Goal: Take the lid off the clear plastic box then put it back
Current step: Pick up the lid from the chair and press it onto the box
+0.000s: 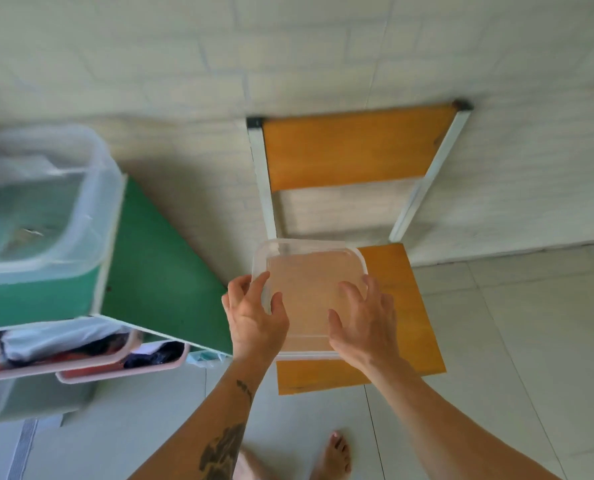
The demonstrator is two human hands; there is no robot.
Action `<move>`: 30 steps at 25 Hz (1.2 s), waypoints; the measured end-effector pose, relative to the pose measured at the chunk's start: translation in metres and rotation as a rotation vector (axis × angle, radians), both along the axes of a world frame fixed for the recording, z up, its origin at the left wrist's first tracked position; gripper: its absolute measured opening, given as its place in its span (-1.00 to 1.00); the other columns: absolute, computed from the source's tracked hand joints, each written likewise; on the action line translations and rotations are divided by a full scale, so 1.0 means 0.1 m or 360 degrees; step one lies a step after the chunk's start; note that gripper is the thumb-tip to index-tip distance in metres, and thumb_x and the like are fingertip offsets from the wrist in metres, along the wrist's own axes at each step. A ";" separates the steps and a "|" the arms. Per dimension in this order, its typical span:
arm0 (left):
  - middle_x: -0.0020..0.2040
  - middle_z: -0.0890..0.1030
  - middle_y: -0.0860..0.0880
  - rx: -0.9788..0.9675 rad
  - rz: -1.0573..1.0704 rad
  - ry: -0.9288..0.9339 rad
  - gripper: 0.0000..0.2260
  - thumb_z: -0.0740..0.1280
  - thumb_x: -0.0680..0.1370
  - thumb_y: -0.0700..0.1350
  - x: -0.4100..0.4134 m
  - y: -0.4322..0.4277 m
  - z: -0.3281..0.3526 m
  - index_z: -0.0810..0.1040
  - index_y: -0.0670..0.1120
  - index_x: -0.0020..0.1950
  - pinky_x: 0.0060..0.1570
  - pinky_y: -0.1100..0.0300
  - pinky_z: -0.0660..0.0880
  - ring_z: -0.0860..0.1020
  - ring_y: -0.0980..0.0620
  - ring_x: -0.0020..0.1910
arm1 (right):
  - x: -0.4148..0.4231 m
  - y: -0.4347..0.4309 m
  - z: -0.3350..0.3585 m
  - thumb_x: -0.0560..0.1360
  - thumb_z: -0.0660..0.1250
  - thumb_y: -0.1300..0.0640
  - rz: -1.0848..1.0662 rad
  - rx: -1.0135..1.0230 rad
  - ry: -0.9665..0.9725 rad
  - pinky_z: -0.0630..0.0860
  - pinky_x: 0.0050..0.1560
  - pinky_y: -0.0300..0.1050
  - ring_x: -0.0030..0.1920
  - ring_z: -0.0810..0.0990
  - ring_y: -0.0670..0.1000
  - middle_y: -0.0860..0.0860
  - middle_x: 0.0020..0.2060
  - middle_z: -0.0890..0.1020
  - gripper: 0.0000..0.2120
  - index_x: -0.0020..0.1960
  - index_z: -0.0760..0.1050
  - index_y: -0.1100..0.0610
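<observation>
A clear plastic box (311, 271), square with rounded corners, sits on the orange wooden seat (415, 327) of a chair. Its clear lid looks to be on top, though the blur makes the seam hard to see. My left hand (254, 323) clasps the box's near left edge, fingers curled around the rim and thumb on top. My right hand (363, 327) is over the near right part of the lid with fingers spread, holding nothing.
The chair's orange backrest (351, 147) stands against the tiled wall. To the left are a green shelf unit (157, 271), a large clear storage bin (56, 202) on top, and pink baskets of clothes (91, 358) below. My bare feet (335, 455) stand on the tiled floor.
</observation>
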State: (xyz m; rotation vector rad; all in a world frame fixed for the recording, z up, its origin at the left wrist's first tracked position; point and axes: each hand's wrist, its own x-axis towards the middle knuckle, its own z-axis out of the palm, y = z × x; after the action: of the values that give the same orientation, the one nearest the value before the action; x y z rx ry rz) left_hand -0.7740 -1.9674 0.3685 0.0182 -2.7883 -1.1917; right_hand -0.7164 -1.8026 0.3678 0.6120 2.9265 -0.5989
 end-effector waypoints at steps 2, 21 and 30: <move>0.20 0.46 -0.17 0.0082 0.0014 0.0075 -0.65 0.40 0.48 -0.23 -0.01 -0.07 0.46 0.55 -0.14 0.27 0.20 0.00 0.41 0.41 -0.13 0.19 | -0.03 -0.06 0.43 0.46 0.20 -0.21 0.0044 0.0045 0.0097 0.37 0.31 0.17 0.34 0.29 0.22 0.12 0.46 0.22 -0.46 0.38 0.34 -0.03; 0.35 0.48 -0.17 0.0102 0.0408 0.0409 -0.65 0.31 0.49 -0.19 -1.41 -2.56 2.28 0.56 -0.14 0.28 0.37 -0.03 0.31 0.39 -0.17 0.32 | -1.76 -2.46 2.22 0.50 0.13 -0.19 0.0401 0.0137 0.0591 0.35 0.29 0.11 0.31 0.34 0.22 0.14 0.45 0.29 -0.46 0.42 0.36 0.00; 0.41 0.42 -0.14 0.0042 0.0245 0.0149 -0.63 0.30 0.51 -0.17 -1.73 -3.43 1.93 0.53 -0.12 0.32 0.37 -0.04 0.32 0.36 -0.15 0.36 | -1.96 -3.38 1.93 0.49 0.09 -0.20 0.0280 0.0167 0.0378 0.36 0.26 0.10 0.28 0.34 0.21 0.14 0.43 0.29 -0.45 0.42 0.34 0.00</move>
State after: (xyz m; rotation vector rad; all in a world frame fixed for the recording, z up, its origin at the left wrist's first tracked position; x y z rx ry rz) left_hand -0.9472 -2.3105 0.5617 0.1715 -2.6368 -1.1611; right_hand -0.9123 -2.1411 0.5609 0.3049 3.2052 -0.5342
